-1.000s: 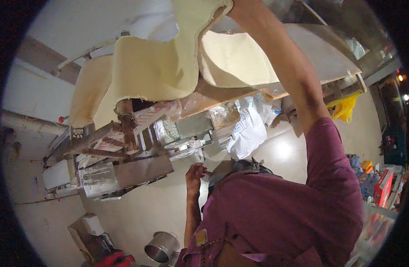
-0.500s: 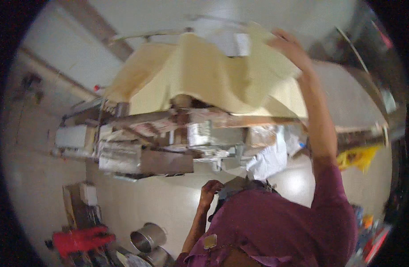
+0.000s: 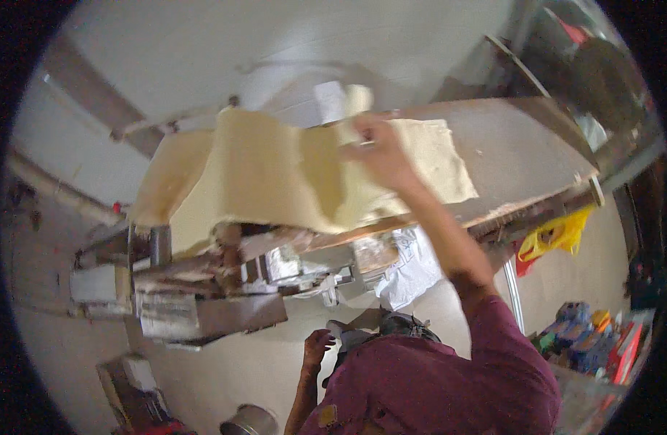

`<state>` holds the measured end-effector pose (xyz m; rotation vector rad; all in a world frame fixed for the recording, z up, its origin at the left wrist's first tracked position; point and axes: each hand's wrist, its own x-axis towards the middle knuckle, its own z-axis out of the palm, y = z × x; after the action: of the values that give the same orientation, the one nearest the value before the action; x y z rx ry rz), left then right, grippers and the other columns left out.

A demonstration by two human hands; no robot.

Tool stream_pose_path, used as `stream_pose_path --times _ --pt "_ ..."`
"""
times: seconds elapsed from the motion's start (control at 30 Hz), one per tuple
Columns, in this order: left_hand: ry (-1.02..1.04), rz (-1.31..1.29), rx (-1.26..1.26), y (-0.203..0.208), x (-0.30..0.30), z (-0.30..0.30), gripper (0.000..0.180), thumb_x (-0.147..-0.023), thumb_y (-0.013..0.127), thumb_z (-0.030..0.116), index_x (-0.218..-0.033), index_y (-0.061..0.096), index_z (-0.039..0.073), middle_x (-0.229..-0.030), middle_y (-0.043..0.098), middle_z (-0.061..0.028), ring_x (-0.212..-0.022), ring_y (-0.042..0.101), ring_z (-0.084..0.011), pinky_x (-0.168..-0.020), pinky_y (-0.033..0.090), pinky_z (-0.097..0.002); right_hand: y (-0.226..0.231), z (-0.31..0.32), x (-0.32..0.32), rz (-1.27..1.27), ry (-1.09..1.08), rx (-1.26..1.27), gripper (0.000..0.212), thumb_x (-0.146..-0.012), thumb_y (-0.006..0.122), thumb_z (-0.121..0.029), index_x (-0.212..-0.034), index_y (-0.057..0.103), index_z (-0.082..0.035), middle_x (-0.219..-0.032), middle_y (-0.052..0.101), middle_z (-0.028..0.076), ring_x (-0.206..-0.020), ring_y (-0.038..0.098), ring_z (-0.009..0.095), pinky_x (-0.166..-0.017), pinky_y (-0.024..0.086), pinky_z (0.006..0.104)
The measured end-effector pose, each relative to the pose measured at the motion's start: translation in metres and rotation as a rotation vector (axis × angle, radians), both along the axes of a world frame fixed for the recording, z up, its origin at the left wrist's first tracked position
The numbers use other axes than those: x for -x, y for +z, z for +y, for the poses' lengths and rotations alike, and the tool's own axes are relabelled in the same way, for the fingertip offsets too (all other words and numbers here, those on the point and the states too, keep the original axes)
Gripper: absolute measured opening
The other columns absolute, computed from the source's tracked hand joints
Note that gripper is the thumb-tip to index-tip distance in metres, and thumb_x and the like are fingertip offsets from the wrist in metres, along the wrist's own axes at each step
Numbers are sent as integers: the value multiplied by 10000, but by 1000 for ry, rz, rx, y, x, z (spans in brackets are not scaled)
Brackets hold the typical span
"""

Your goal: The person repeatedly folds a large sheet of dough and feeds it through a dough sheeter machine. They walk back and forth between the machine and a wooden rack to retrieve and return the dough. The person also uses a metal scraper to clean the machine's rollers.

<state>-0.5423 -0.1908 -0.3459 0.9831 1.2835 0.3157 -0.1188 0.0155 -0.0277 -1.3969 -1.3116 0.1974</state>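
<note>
A long pale yellow sheet (image 3: 257,170), dough by its look, lies draped across the worktable. It rises over a hump at left, dips into a fold in the middle, and ends in a ragged edge at right. My right hand (image 3: 380,152) reaches over the table, its fingers closed on the sheet near the fold; motion blurs the fingertips. Low beside my body hangs my left hand (image 3: 318,346), fingers loosely bent and apart, with nothing in it. A small pale roll-like piece (image 3: 359,99) shows just beyond my right hand.
The tabletop (image 3: 515,145) stretches to the right, dusted and brown. Beneath the table are a drawer-like box (image 3: 239,319) and a white plastic bag (image 3: 409,275). A yellow bag (image 3: 562,235) hangs at right. A metal pot (image 3: 248,420) stands on the floor; colourful packets (image 3: 580,341) lie at lower right.
My right hand has come down and leftward with the sheet it held raised. The sheet's right end now lies flatter on the table. My view has shifted; the left hand still hangs low.
</note>
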Motion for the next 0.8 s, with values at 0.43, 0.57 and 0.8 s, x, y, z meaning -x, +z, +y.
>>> stream_pose_path --times 0.43,0.57,0.8 --pt "-15 19 -12 -13 -31 6 344 -913 580 231 -1169 586 0 -966 692 -131 -821 695 -227 -690 530 -332 6 -28 -37 184 -2 127 299 -717 701 -133 -762 428 -20 -684 382 44 -665 380 131 -598 371 316" --pt "118 9 136 -48 -9 -9 294 -927 551 180 -1171 582 18 -955 699 -133 -822 700 -221 -670 531 -326 -26 -37 -63 128 35 157 303 -714 716 -165 -744 452 -21 -725 436 11 -702 414 124 -614 383 319" --pt "253 -131 152 -65 44 -29 274 -959 490 177 -1178 588 46 -977 712 -130 -801 711 -236 -657 539 -338 -18 -68 -72 138 77 211 180 -826 664 -132 -804 494 -76 -742 368 -41 -687 363 82 -573 317 270"
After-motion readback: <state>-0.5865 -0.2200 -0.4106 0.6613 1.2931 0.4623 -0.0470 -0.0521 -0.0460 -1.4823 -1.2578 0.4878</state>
